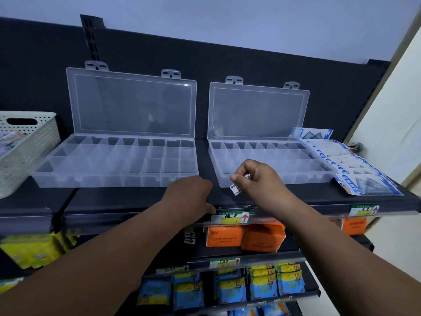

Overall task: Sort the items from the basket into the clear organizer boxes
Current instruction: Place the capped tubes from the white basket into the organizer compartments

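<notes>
Head view.

Left hand (193, 195): forearm extended from lower left, back of hand upward. Rests on the front of the dark shelf (125, 199), just before the gap between the two boxes. Thumb lies along the shelf edge above a price label (230, 217). Fingers folded under and hidden; grip not determinable.

Right hand (257, 179): forearm extended from lower right, wrist raised, knuckles bent. Thumb and fingertips closed together on a small white item (235, 189). Hovers at the front left corner of the right box.

Small white item: pinched in the right hand, hangs below the thumb, over the front wall of the right box; print too small to read.

Left organizer box (102, 181): clear, on the shelf, lid (132, 103) upright against the dark back panel. Compartments show no contents.

Right organizer box (307, 179): clear, on the shelf beside the left one but apart from it, lid (257, 110) upright.

Basket (29, 156): pale, perforated, at far left of the shelf, near the left box. Holds blurred packets.

Blue-and-white packets (355, 165): overlapped in a row, just beside the right box.

Lower shelves: orange tissue packs (224, 236), yellow packets (34, 249), blue-and-yellow packets (264, 283).
</notes>
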`<state>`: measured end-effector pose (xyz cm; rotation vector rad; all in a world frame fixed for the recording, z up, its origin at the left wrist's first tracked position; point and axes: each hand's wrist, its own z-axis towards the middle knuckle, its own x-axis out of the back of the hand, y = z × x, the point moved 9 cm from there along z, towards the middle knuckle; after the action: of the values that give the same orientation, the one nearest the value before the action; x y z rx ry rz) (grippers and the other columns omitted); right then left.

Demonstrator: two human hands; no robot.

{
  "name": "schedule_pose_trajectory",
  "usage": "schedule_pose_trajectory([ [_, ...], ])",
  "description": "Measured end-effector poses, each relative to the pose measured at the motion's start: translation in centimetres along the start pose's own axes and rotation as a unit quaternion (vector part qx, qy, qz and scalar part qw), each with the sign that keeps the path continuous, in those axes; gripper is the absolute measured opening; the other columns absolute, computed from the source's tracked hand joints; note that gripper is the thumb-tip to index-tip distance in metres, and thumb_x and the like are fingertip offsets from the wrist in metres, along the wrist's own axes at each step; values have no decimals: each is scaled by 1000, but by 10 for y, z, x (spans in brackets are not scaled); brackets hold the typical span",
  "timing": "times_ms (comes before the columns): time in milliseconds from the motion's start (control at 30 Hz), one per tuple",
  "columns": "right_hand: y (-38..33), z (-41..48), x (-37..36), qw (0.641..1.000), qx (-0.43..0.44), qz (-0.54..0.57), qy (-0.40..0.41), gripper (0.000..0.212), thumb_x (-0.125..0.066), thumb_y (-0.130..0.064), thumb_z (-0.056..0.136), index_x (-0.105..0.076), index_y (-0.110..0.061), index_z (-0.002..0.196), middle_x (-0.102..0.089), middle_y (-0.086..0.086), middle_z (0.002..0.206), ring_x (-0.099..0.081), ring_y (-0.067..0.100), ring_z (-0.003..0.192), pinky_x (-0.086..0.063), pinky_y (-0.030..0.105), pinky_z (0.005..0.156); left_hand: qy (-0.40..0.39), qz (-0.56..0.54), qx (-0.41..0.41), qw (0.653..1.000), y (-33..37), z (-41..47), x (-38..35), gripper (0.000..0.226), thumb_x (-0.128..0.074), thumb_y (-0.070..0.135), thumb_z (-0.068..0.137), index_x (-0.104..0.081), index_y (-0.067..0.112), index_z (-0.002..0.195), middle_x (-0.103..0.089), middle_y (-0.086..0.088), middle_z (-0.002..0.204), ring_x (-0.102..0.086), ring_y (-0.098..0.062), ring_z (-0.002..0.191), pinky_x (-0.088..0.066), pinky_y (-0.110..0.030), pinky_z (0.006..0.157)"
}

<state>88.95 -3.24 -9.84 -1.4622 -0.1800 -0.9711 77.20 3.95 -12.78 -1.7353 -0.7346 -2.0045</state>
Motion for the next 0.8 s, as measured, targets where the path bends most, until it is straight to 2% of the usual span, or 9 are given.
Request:
schedule_pose_trajectory([
  [100, -12, 7, -8, 1000, 0, 19, -2, 21, -62, -29, 92, -58, -14, 78, -63, 3, 73, -54, 12, 65, -46, 28, 63, 36, -46, 44, 997, -21, -7, 20, 31, -59, 49, 88, -46, 21, 83, -53, 3, 86, -50, -16, 78, -38, -30, 65],
  [167, -16, 11, -14, 999, -6, 41, -8, 19, -62, -27, 92, -59, -11, 81, -62, 2, 73, -54, 13, 64, -46, 29, 65, 59, -107, 98, 988, -42, -11, 34, 23, -54, 39, 92, -48, 17, 86, -55, 0, 87, -52, -17, 78, -40, -32, 65],
  [267, -22, 17, -25, 996, -17, 83, -30, 8, -62, -20, 91, -60, -13, 86, -63, 5, 79, -58, 18, 72, -52, 39, 75, 59, -305, 167, 936, -71, -13, 41, 11, -42, 19, 94, -49, 11, 92, -55, -6, 87, -52, -17, 74, -42, -32, 63],
  [333, -28, 22, -31, 995, -17, 95, -39, 5, -62, -13, 89, -60, -17, 86, -63, 7, 81, -58, 20, 74, -53, 44, 81, 63, -388, 193, 899, -83, -13, 43, 10, -40, 10, 93, -49, 14, 96, -54, -5, 89, -51, -16, 72, -42, -30, 61],
  [400, -37, 25, -35, 995, -6, 90, -36, 12, -64, -11, 87, -59, -21, 85, -61, 4, 83, -58, 19, 74, -54, 41, 78, 65, -409, 204, 887, -93, -13, 44, 15, -42, 8, 93, -49, 18, 103, -55, -6, 98, -53, -17, 77, -47, -32, 68],
  [467, -45, 29, -38, 995, 5, 93, -30, 14, -67, -11, 86, -57, -21, 84, -60, 2, 81, -56, 16, 69, -52, 31, 65, 73, -413, 202, 885, -99, -14, 46, 17, -48, 10, 93, -50, 19, 107, -57, -7, 106, -55, -20, 83, -50, -35, 73],
  [567, -56, 34, -46, 994, 17, 97, -39, 10, -66, -11, 86, -58, -17, 87, -59, 1, 77, -52, 10, 61, -42, 14, 49, 108, -425, 207, 875, -112, -22, 55, 22, -62, 14, 89, -51, 21, 107, -59, -4, 103, -56, -17, 82, -48, -27, 66],
  [700, -71, 41, -61, 995, 35, 80, -47, 17, -68, -15, 85, -58, -20, 97, -62, 5, 86, -53, 13, 69, -45, 25, 62, 137, -423, 223, 868, -132, -33, 70, 21, -69, 16, 85, -56, 19, 102, -64, -1, 94, -59, -15, 80, -46, -25, 62],
  [800, -87, 47, -79, 991, 45, 105, -63, 17, -66, -12, 87, -57, -26, 88, -65, 9, 88, -58, 17, 72, -54, 39, 75, 154, -449, 228, 850, -152, -43, 78, 11, -68, 12, 86, -61, 19, 91, -69, -7, 90, -64, -21, 82, -56, -38, 78],
])
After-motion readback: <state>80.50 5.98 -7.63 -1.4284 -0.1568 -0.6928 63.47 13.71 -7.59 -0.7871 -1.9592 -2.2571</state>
